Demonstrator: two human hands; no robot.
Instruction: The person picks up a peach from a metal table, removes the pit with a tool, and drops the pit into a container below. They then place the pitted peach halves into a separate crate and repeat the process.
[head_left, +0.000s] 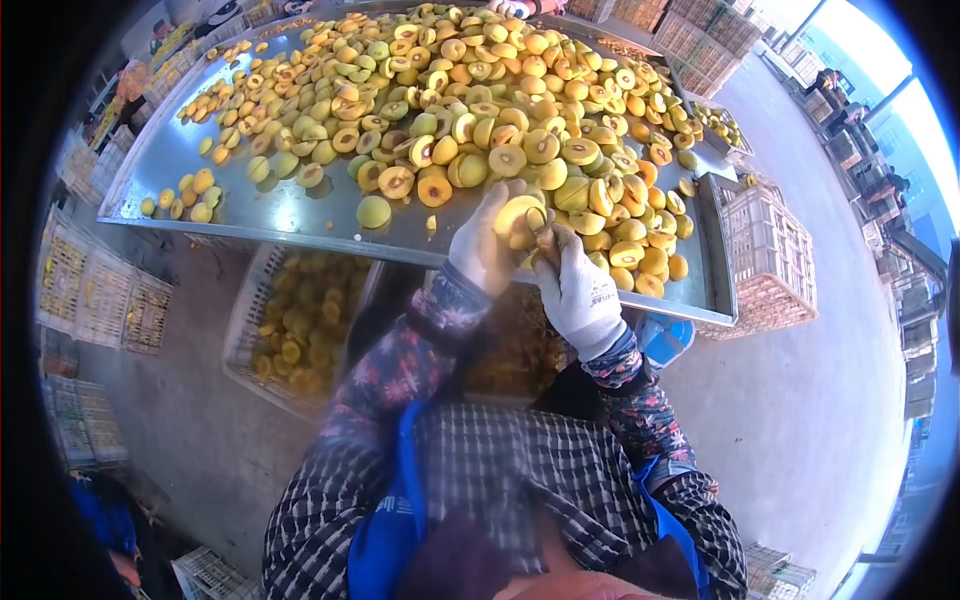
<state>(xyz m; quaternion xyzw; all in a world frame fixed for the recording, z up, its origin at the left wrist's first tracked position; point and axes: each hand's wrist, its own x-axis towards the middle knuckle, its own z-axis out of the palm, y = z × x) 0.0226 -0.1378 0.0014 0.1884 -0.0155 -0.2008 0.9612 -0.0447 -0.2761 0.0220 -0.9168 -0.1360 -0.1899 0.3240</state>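
Note:
Both my hands wear white gloves and meet at the near edge of a metal table (330, 225). My left hand (482, 240) is closed around a yellow peach half (514, 224) and looks slightly blurred. In my right hand (583, 297) is a small pitting knife (545, 232), its curved blade against the fruit; the fingers cover most of its handle. Just beyond my hands lies a big heap of halved yellow peaches (507, 158), many with brown pits or hollows showing. A whole greenish peach (373, 211) sits left of my left hand.
Below the table edge stands a crate of peach halves (300, 335), with another dim container beside it. A plastic crate (768, 255) stands right of the table, and stacked crates (100, 280) are at the left. Across the table, a co-worker's hand (512, 8) shows.

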